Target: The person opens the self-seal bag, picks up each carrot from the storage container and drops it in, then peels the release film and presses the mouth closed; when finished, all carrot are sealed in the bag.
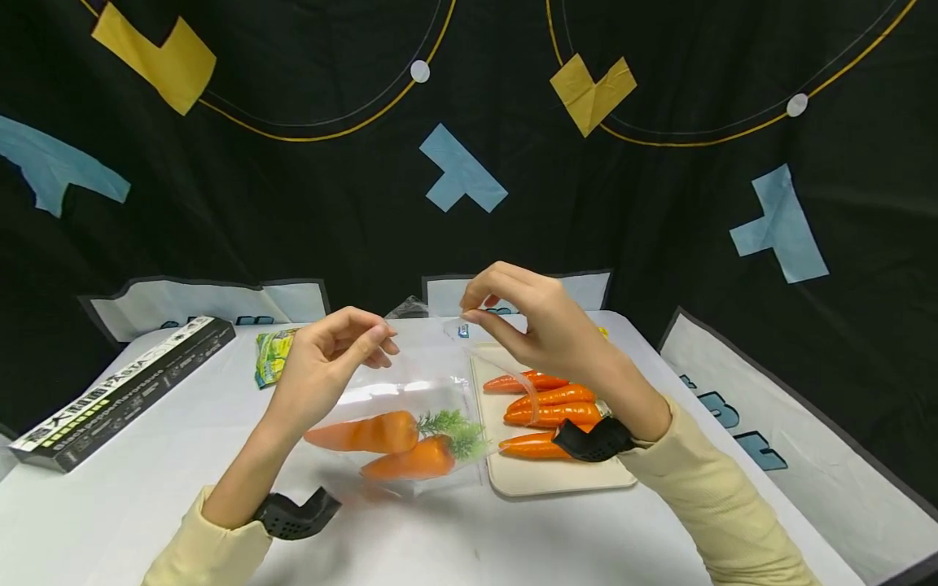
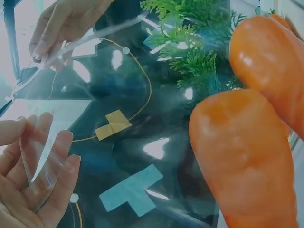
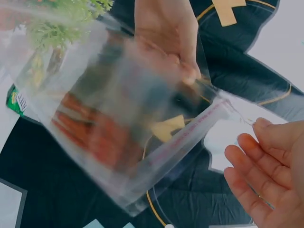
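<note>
A clear plastic bag is held up above the white bench by both hands. Its left top corner is pinched between the thumb and fingers of the left hand, and the opposite corner of its mouth is pinched by the curled fingers of the right hand, so that the opening is stretched between them. Two orange carrots with green leafy tops are seen inside the bag, lying side by side at its bottom, close to the bench surface. In the left wrist view the carrots fill the right side, seen through the film, and the bag's edge is seen caught between the fingers.

Just right of the bag, a cream tray rests on the bench with several more carrots lying on it. At the far left a long dark box lies on the bench, and a small green packet is seen beside it.
</note>
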Motion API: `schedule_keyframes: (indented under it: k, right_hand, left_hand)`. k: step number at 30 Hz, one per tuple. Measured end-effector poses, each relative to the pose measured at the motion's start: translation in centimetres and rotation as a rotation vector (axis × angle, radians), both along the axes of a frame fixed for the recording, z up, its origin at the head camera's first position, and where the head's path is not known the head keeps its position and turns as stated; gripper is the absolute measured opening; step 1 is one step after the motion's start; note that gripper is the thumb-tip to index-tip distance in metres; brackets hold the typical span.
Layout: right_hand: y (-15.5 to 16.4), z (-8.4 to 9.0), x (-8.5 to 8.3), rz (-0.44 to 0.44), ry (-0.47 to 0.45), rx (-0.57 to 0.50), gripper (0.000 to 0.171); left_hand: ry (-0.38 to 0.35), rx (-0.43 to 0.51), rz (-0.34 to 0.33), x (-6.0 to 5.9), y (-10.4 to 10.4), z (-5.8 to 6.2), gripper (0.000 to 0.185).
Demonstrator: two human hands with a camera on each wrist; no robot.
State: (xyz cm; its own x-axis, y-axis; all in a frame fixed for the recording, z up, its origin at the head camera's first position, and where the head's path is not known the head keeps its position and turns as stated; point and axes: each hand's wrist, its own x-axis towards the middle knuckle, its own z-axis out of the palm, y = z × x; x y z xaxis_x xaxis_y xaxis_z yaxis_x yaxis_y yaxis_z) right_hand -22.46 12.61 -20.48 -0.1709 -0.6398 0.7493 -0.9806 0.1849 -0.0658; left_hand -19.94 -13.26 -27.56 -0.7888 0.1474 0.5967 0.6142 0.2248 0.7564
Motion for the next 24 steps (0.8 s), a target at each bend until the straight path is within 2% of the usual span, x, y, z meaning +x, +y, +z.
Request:
schedule_keyframes:
  k: [6, 14, 24]
  right_hand:
    - [0.9, -0.4, -0.5, -0.011, -0.027, -0.026, 0.014]
    - [2.8, -1.5, -0.9, -0.078, -0.097, -0.049, 0.012]
    - [5.1, -3.2, -1.5, -0.165, -0.146, -0.093, 0.015]
  left_hand:
    - [0.001, 0.024, 0.023, 0.1, -0.2, -0.1, 0.012]
    - [0.009, 0.018, 0.055, -0.2, -0.3, -0.3, 0.012]
    - [0.033, 0.032, 0.047, -0.9, -0.8, -0.2, 0.015]
